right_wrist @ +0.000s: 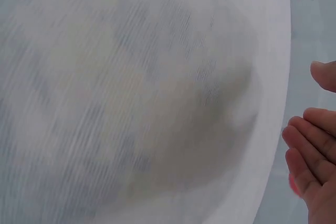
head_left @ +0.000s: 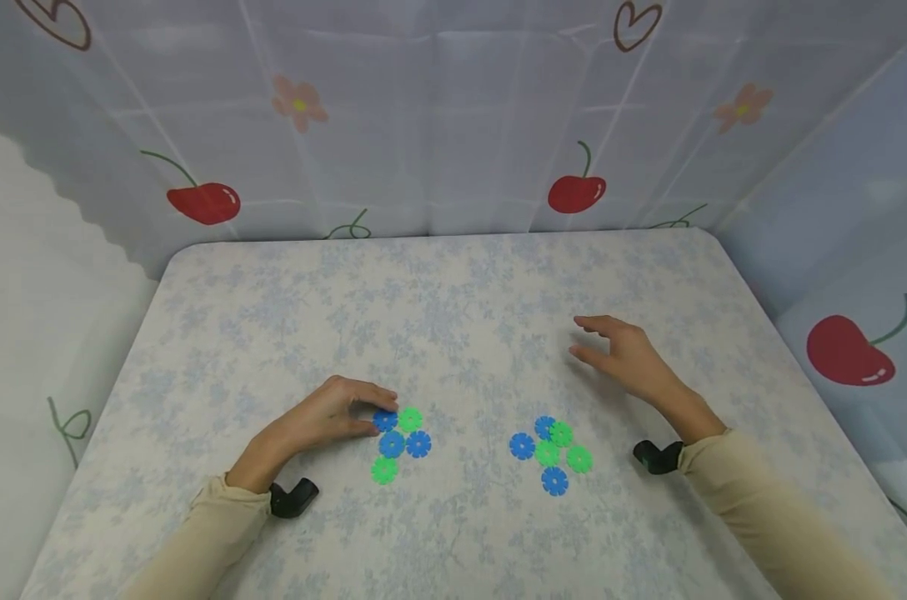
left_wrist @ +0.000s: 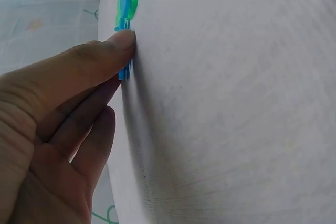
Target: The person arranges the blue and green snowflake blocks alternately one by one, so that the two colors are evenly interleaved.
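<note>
Three blue and two green notched plastic discs lie in a cluster left of centre in the head view. My left hand point(head_left: 333, 412) pinches the blue disc point(head_left: 385, 420) at that cluster's upper left, between thumb and fingertips. In the left wrist view this disc point(left_wrist: 124, 73) is seen edge-on, partly covered by the thumb point(left_wrist: 100, 59). Beside it are a green disc point(head_left: 410, 419) and another blue disc point(head_left: 392, 444). My right hand point(head_left: 626, 358) hovers over the tabletop with nothing in it, thumb and fingers apart, beyond the right-hand cluster. The right wrist view shows its fingers point(right_wrist: 310, 145) extended.
The right-hand cluster holds three blue and three green discs, including a blue disc point(head_left: 554, 481) and a green disc point(head_left: 579, 458); some overlap. A pale floral cloth covers the table point(head_left: 453, 333). Curtains point(head_left: 438, 125) with printed cherries hang behind it. Each wrist wears a black device point(head_left: 294, 498).
</note>
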A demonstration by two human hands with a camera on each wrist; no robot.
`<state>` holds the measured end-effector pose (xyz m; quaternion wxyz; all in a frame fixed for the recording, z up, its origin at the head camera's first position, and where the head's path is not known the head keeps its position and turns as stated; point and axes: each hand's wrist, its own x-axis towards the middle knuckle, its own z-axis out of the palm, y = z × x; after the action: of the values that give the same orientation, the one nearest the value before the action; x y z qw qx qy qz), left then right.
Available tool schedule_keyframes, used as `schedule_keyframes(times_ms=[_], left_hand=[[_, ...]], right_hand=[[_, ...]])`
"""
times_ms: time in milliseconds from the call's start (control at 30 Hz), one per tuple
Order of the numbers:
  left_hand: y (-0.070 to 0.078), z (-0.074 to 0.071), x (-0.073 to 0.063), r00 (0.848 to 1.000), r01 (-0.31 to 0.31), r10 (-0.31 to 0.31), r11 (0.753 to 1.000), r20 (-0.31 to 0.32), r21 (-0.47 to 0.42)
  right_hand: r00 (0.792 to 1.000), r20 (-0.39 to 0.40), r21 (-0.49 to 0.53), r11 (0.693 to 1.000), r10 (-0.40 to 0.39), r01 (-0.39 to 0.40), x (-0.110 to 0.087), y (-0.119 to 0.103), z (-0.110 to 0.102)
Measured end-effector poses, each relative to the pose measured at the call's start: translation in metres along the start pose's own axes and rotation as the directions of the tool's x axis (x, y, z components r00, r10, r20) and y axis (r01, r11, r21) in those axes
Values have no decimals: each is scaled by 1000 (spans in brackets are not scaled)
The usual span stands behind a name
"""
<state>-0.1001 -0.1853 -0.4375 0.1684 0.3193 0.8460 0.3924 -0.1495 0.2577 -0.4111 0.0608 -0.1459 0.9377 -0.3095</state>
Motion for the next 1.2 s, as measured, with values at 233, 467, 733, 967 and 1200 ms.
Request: schedule_keyframes(times_ms=[233,467,733,967,1200], left_hand=[[-1,-1,0,1000,8,-9,1000,-28,-20],[-3,-9,3,994,-13,8,999,-108,-46],[-7,-29,12,978,15,-34,995,-206,-96],[-12,-42,25,972,26,-52,993,-231,-117],[-16,-50,41,975,39,-57,995,-214,-89]], right_hand=[[992,61,63,992,-109,106,8,-30,18],[966,165,126,976,-200,180,15,-59,39],[924,283,192,959,-257,208,10,-91,63],[901,321,235,946,-292,223,13,-106,85],[875,354,272,931,-331,243,18,-118,103]])
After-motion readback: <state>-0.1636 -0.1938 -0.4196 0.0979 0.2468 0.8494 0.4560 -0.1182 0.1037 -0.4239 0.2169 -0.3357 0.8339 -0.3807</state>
